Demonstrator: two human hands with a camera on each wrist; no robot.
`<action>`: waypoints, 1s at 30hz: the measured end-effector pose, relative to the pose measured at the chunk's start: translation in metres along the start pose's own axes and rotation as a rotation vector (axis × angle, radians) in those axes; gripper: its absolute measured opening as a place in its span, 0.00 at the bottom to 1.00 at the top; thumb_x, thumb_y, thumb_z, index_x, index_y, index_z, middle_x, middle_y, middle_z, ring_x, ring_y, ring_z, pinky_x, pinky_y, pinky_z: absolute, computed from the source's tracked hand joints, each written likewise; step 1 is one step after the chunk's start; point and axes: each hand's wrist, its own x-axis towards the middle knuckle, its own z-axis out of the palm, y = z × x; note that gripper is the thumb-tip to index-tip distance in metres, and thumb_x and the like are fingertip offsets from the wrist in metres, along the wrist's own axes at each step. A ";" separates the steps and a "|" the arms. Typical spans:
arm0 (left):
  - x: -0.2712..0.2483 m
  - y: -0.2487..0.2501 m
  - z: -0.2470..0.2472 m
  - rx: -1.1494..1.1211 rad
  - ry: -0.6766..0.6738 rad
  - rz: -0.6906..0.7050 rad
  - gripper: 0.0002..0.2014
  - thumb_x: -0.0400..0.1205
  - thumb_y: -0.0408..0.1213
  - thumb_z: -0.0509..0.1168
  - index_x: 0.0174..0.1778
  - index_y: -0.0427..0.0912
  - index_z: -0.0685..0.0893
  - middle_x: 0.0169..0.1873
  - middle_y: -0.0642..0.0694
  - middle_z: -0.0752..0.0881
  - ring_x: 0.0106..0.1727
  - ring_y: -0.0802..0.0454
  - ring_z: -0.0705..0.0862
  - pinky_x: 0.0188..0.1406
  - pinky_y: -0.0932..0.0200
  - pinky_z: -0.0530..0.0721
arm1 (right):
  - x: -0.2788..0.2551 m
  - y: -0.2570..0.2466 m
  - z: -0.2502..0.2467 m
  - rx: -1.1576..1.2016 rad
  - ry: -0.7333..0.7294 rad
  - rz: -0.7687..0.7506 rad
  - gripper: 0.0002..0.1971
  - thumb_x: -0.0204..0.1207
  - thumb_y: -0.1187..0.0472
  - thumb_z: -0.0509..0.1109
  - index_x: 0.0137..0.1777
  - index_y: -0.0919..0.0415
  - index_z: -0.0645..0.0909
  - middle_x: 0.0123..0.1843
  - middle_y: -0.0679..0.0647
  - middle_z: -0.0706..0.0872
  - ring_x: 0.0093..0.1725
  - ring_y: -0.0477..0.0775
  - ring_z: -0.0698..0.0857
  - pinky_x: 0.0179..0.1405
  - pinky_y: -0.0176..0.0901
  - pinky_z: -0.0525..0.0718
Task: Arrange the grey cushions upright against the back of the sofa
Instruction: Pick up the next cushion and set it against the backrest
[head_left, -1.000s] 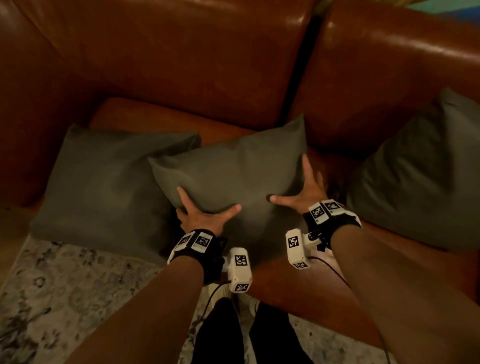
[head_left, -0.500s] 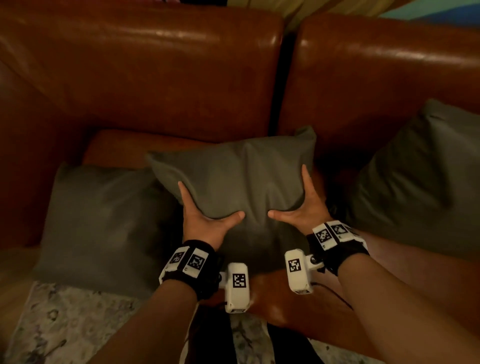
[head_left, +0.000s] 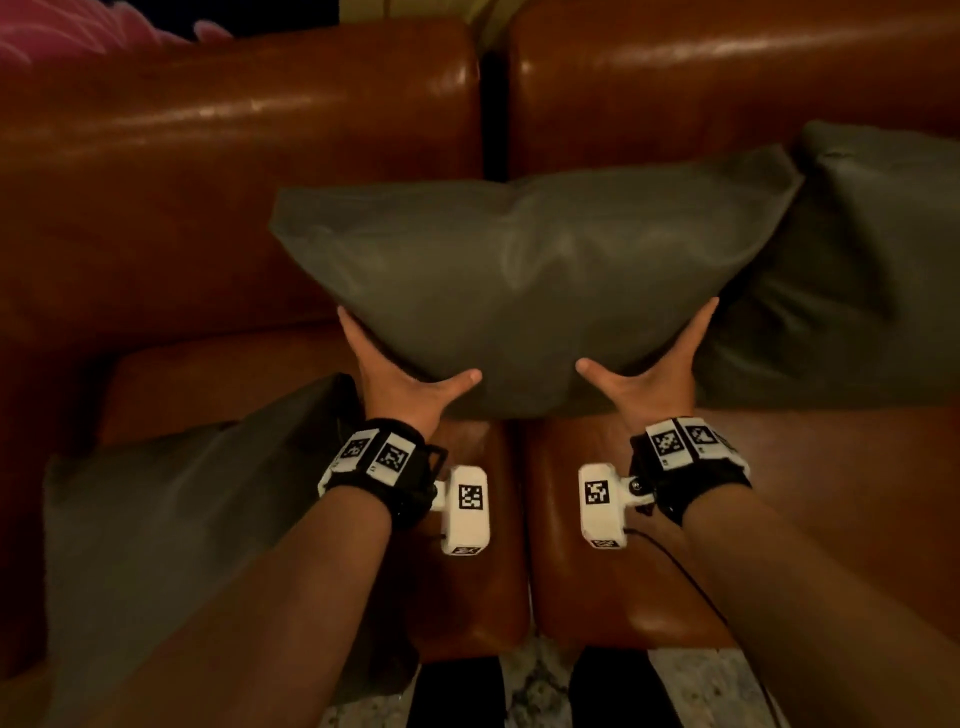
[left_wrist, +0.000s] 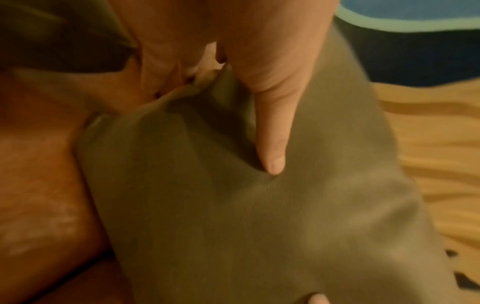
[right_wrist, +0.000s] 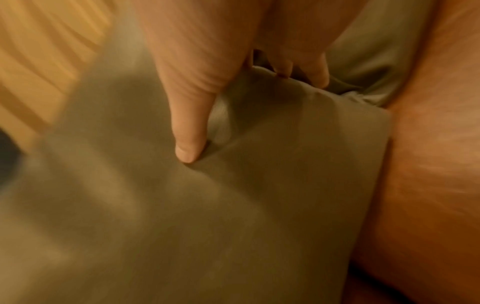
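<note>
Cushion work first: the middle grey cushion (head_left: 519, 291) is now lifted off the seat and held in front of the sofa back (head_left: 239, 156), where a second ago I had it lying low on the seat cushion. My left hand (head_left: 402, 384) and right hand (head_left: 652, 382) each grip a lower corner, thumb pressed into the front face and fingers wrapped behind. That puts it nearly upright, so I judge it only needs setting down against the back. Right of it, a second grey cushion (head_left: 857, 270) already leans upright; the near-left cushion (head_left: 171, 530) lies flat and remains to do.
</note>
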 end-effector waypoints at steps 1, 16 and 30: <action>0.001 -0.002 0.003 -0.041 0.008 -0.041 0.78 0.55 0.35 0.89 0.88 0.55 0.36 0.85 0.52 0.60 0.84 0.55 0.63 0.85 0.51 0.63 | 0.000 0.003 0.002 0.006 0.010 0.019 0.77 0.64 0.66 0.91 0.96 0.56 0.31 0.93 0.47 0.61 0.85 0.37 0.64 0.82 0.28 0.62; 0.005 -0.005 0.033 -0.215 -0.019 -0.027 0.57 0.56 0.21 0.86 0.80 0.41 0.64 0.59 0.59 0.82 0.52 0.78 0.84 0.50 0.82 0.81 | 0.018 0.011 -0.010 0.102 -0.021 -0.095 0.62 0.58 0.72 0.93 0.90 0.64 0.61 0.76 0.45 0.79 0.68 0.20 0.80 0.77 0.20 0.75; 0.019 -0.001 0.035 -0.205 0.007 -0.033 0.59 0.58 0.21 0.86 0.81 0.47 0.59 0.58 0.65 0.79 0.51 0.83 0.79 0.46 0.87 0.77 | 0.031 0.008 -0.007 0.016 -0.083 -0.057 0.77 0.48 0.46 0.93 0.95 0.54 0.49 0.90 0.50 0.69 0.88 0.49 0.72 0.91 0.54 0.71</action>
